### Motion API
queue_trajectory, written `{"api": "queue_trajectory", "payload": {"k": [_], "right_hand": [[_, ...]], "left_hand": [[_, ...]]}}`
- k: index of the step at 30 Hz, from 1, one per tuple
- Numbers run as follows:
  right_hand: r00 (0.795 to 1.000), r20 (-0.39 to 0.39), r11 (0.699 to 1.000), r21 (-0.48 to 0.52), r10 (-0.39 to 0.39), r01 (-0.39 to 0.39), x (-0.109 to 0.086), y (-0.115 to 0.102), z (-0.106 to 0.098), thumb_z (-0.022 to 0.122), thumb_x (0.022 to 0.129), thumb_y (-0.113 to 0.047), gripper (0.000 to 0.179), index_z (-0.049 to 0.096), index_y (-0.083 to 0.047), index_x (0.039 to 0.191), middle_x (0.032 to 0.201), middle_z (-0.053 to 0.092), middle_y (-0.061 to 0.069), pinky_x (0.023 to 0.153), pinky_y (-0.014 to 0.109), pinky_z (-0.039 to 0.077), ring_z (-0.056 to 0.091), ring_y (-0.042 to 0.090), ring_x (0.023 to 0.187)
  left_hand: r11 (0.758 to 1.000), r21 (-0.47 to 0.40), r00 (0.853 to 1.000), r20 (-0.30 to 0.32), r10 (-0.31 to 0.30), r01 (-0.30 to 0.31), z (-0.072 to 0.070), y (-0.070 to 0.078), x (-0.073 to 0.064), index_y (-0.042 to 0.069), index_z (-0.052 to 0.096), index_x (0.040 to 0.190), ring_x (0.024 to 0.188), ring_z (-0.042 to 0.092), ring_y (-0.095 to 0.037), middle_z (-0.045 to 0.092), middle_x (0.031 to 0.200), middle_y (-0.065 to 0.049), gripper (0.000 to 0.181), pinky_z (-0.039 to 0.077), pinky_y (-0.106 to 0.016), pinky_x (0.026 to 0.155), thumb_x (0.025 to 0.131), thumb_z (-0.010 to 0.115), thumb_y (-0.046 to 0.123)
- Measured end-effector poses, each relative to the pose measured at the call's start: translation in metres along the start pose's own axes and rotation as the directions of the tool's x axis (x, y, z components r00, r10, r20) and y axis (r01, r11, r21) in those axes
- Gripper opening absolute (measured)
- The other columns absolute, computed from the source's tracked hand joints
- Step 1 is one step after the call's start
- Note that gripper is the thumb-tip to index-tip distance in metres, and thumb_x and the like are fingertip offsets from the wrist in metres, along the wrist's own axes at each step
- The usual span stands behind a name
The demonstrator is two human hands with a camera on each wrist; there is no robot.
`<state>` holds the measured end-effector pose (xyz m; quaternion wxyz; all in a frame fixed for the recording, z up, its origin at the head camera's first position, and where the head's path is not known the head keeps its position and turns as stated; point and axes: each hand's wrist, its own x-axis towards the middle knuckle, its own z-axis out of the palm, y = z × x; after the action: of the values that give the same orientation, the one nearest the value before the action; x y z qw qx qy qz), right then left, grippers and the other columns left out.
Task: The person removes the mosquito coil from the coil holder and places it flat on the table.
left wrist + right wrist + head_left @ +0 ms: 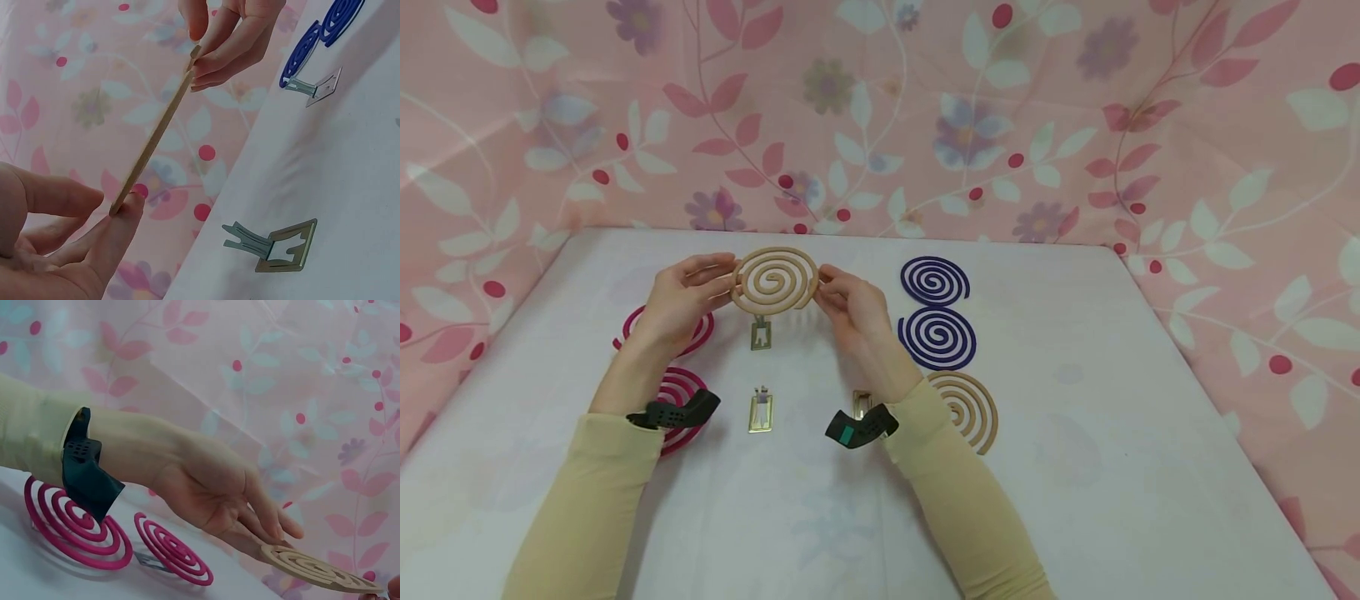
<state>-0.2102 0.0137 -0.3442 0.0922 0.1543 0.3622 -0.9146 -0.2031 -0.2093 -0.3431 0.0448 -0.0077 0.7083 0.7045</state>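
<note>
A tan spiral mosquito coil [772,278] is held up above the table between both hands. My left hand [679,296] grips its left edge, with fingers spread along the underside. At the opposite edge, my right hand [854,310] pinches the rim between thumb and fingers. The left wrist view shows the coil [151,145] edge-on, like a thin slanted bar. Below it on the table stands a small metal coil stand [281,267] with a raised forked prong. Another metal stand [761,429] lies nearer the front, and a third [862,393] is partly hidden by the right wrist.
Two pink coils [81,520] sit raised on stands at the left, partly covered by the left arm. On the right are two dark blue coils [938,337] and a second tan coil [992,417], partly behind the right forearm. Floral cloth [880,108] hangs behind the white table [1112,500].
</note>
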Motion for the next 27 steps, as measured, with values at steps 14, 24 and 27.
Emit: {"api": "queue_trajectory", "payload": {"k": [14,24,27], "right_hand": [[0.999,0.014,0.999,-0.033,-0.039,0.039,0.002,-0.007,-0.002,0.054,0.089,0.018,0.042,0.058,0.011,0.130,0.120,0.064,0.018,0.105,0.036,0.050,0.063,0.023,0.105],[0.999,0.032,0.996,-0.093,-0.012,0.015,0.000,-0.017,-0.006,0.059,0.093,0.008,0.038,0.062,0.002,0.130,0.115,0.067,0.011,0.101,0.038,0.053,0.067,0.021,0.101],[0.999,0.046,0.994,-0.104,-0.026,0.030,0.000,-0.022,-0.007,0.060,0.093,0.006,0.037,0.062,0.001,0.129,0.114,0.068,0.010,0.100,0.037,0.053,0.067,0.020,0.100]], "left_hand": [[0.999,0.032,1.000,0.014,-0.004,0.003,0.009,0.009,-0.005,0.000,0.041,0.146,0.107,0.062,-0.003,0.043,0.150,-0.018,0.052,0.057,-0.019,0.084,0.099,0.061,0.011],[0.997,-0.076,0.999,-0.042,0.028,-0.031,0.018,0.010,-0.008,0.002,0.050,0.137,0.104,0.065,-0.005,0.057,0.135,-0.009,0.044,0.058,-0.021,0.082,0.096,0.065,0.007],[0.983,-0.171,0.997,-0.063,0.048,-0.058,0.024,0.010,-0.008,0.002,0.056,0.128,0.102,0.067,-0.008,0.063,0.123,-0.005,0.037,0.059,-0.023,0.081,0.094,0.067,0.004]]}}
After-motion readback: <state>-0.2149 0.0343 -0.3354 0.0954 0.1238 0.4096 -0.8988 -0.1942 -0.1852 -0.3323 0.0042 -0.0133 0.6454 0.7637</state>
